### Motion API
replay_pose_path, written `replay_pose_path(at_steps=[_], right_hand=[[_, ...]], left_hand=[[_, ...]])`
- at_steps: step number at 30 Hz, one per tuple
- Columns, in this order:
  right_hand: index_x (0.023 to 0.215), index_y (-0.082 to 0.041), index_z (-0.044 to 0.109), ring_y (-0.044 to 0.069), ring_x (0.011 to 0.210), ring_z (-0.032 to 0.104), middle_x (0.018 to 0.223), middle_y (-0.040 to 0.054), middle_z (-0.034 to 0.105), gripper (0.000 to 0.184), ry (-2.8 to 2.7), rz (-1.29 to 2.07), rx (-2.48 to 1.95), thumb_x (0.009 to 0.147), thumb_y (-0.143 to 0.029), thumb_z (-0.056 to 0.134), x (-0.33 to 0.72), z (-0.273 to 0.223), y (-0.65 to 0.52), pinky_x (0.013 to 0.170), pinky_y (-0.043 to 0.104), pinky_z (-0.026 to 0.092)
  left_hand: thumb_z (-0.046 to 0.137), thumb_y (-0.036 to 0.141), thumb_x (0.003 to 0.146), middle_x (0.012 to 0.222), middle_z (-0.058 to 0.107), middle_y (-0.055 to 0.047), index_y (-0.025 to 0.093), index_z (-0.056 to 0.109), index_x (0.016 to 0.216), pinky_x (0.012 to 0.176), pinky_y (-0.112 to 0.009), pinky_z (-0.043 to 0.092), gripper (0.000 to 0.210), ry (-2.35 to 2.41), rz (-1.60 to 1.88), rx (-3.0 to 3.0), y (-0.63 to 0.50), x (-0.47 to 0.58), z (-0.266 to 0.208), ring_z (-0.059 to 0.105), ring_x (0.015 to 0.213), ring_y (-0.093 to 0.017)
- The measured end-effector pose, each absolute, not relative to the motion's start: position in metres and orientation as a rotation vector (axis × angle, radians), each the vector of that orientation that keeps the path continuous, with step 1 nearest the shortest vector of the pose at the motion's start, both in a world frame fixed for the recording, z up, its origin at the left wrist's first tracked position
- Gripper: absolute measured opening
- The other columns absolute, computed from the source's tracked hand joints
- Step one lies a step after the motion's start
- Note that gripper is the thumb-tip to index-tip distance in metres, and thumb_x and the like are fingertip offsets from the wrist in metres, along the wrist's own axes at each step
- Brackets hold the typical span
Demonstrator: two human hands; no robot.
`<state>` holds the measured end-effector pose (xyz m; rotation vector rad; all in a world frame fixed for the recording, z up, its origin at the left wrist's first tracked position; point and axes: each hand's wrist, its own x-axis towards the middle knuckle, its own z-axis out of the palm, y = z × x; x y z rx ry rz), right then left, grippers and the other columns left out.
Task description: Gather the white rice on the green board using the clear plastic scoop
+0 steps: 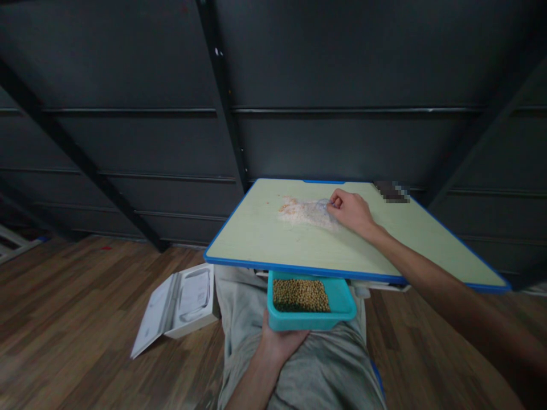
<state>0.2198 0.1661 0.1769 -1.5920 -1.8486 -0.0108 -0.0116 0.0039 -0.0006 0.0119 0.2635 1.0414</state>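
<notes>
My left hand (280, 341) is wrapped round the near underside of a teal plastic tub (342, 299), holding it over my lap at the table's front edge. Yellowish round beans (303, 293) fill the left part of the tub; some darker green ones show at the front. On the table, a clear plastic bag (305, 213) lies flat, with small orange bits (287, 206) at its left end. My right hand (351, 210) pinches the bag's right end between thumb and fingers.
The small table (248, 239) has a pale green top and blue rim. A dark, pixelated object (391, 192) rests at its back right corner. An opened white box (192, 302) with papers stands on the wooden floor at left. A dark panelled wall (342, 68) rises behind.
</notes>
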Motion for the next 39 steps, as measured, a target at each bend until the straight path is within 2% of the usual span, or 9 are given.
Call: replay_pose_path(at_steps=[3, 7, 14, 26, 32, 39], right_hand=[[0.080, -0.023, 0.063, 0.019, 0.066, 0.055, 0.074, 0.0043, 0.068, 0.004, -1.822, -0.031, -1.624, 0.080, -0.026, 0.066, 0.220, 0.177, 0.166, 0.060, 0.034, 0.027], [0.082, -0.023, 0.064, 0.019, 0.066, 0.055, 0.075, 0.0041, 0.069, 0.004, -1.779, -0.085, -1.674, 0.082, -0.027, 0.065, 0.221, 0.177, 0.167, 0.060, 0.033, 0.027], [0.085, -0.023, 0.065, 0.019, 0.068, 0.058, 0.076, 0.0031, 0.072, 0.005, -1.769, -0.136, -1.710, 0.084, -0.028, 0.063, 0.222, 0.176, 0.168, 0.059, 0.032, 0.027], [0.090, -0.024, 0.073, 0.021, 0.074, 0.064, 0.080, 0.0042, 0.075, 0.013, -1.858, -0.048, -1.571, 0.087, -0.033, 0.065, 0.223, 0.171, 0.171, 0.063, 0.032, 0.035], [0.085, -0.021, 0.071, 0.019, 0.067, 0.061, 0.075, 0.0046, 0.073, 0.011, -1.852, 0.050, -1.503, 0.084, -0.031, 0.066, 0.222, 0.170, 0.172, 0.061, 0.032, 0.037], [0.077, -0.021, 0.066, 0.016, 0.061, 0.055, 0.067, 0.0024, 0.066, 0.007, -1.871, 0.158, -1.398, 0.080, -0.027, 0.065, 0.219, 0.170, 0.170, 0.059, 0.031, 0.036]], left_hand=[[0.049, 0.021, 0.094, 0.133, 0.074, -0.008, 0.030, 0.066, 0.136, 0.112, -0.051, 0.047, 0.046, 0.225, 1.029, 0.025, 0.004, -0.012, -0.003, 0.072, 0.115, -0.028], [0.047, 0.025, 0.095, 0.123, 0.079, -0.009, 0.028, 0.067, 0.135, 0.111, -0.054, 0.048, 0.045, 0.226, 1.013, 0.016, 0.005, -0.012, -0.003, 0.072, 0.116, -0.030], [0.045, 0.027, 0.096, 0.111, 0.082, -0.007, 0.030, 0.070, 0.131, 0.108, -0.056, 0.050, 0.043, 0.303, 1.032, -0.003, 0.006, -0.011, -0.004, 0.073, 0.112, -0.030], [0.045, 0.024, 0.095, 0.122, 0.079, -0.005, 0.032, 0.068, 0.133, 0.113, -0.053, 0.045, 0.045, 0.266, 1.029, 0.056, 0.006, -0.010, -0.002, 0.072, 0.116, -0.027], [0.047, 0.024, 0.093, 0.128, 0.077, -0.004, 0.034, 0.067, 0.134, 0.118, -0.051, 0.041, 0.047, 0.216, 1.029, 0.078, 0.006, -0.010, -0.003, 0.070, 0.120, -0.025], [0.048, 0.024, 0.094, 0.124, 0.078, -0.004, 0.033, 0.067, 0.134, 0.115, -0.051, 0.044, 0.046, 0.228, 1.018, 0.081, 0.007, -0.012, -0.009, 0.072, 0.116, -0.026]])
